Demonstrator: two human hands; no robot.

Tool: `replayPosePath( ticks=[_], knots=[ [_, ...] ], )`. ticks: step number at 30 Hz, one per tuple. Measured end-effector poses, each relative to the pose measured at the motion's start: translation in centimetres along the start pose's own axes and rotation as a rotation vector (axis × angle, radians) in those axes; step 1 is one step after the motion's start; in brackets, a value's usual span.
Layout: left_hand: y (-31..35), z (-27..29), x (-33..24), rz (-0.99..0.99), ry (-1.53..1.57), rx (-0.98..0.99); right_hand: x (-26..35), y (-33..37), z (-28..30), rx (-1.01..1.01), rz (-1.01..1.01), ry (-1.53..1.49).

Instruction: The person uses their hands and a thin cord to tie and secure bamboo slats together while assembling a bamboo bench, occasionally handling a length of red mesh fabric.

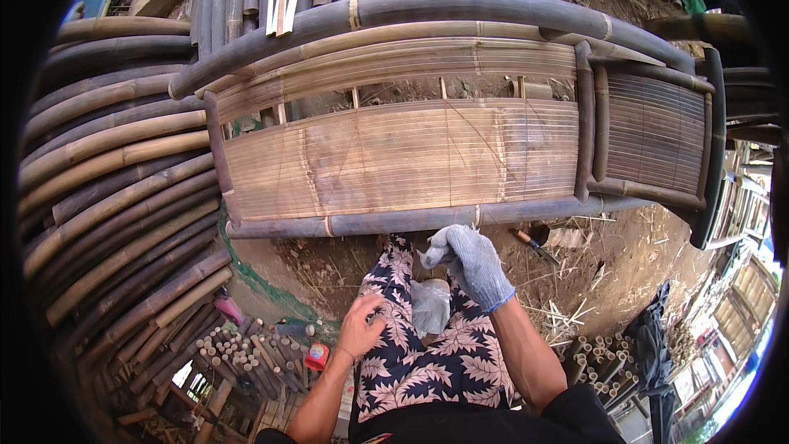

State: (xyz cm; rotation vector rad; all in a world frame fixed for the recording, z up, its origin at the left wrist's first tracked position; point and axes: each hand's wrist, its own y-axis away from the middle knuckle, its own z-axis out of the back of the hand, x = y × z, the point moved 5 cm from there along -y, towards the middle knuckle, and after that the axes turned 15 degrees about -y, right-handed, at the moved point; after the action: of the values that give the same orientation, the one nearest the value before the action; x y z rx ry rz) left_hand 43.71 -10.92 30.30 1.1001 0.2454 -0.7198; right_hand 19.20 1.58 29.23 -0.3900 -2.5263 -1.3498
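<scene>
My right hand (470, 265), in a grey knitted glove with a blue cuff, hovers by the front rail of a bamboo bench (394, 168). Its fingers are curled together, and whatever they may hold is hidden. Bare and also curled, my left hand (362, 326) is over my left thigh; I cannot make out anything between its fingers. The bench lies across in front of me, with a slatted seat, thick dark poles along its long sides and a darker slatted panel (657, 127) at its right end.
Bamboo poles (123, 156) are stacked at the left, with more behind the bench. A wooden-handled tool (536, 245) lies on the littered ground right of my glove. A clear plastic bag (429, 308) sits between my legs. A red container (316, 355) and cut bamboo (604, 370) stand nearby.
</scene>
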Motion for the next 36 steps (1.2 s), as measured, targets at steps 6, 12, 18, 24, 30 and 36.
replayPosePath(
  ticks=[6,12,18,24,30,36],
  knots=[
    [-12.6,5.0,-15.1,-0.037,0.931,0.237,0.2,2.6,-2.6,0.223,0.212,0.778],
    [-15.8,5.7,-17.7,0.026,1.099,0.114,0.4,4.0,-2.7,0.148,0.112,0.682],
    [-15.8,5.6,-17.3,0.044,1.044,0.15,1.2,3.6,-2.1,0.317,0.368,1.003],
    [-15.9,4.5,-16.9,-0.025,1.072,0.163,1.5,3.8,-1.8,0.296,0.269,0.923],
    [-15.8,4.8,-17.8,0.107,1.172,-0.047,1.6,3.9,-1.1,0.184,0.027,0.718],
    [-14.0,3.7,-17.4,0.044,0.741,0.08,3.5,2.4,-1.0,0.294,0.377,1.066]
  ],
)
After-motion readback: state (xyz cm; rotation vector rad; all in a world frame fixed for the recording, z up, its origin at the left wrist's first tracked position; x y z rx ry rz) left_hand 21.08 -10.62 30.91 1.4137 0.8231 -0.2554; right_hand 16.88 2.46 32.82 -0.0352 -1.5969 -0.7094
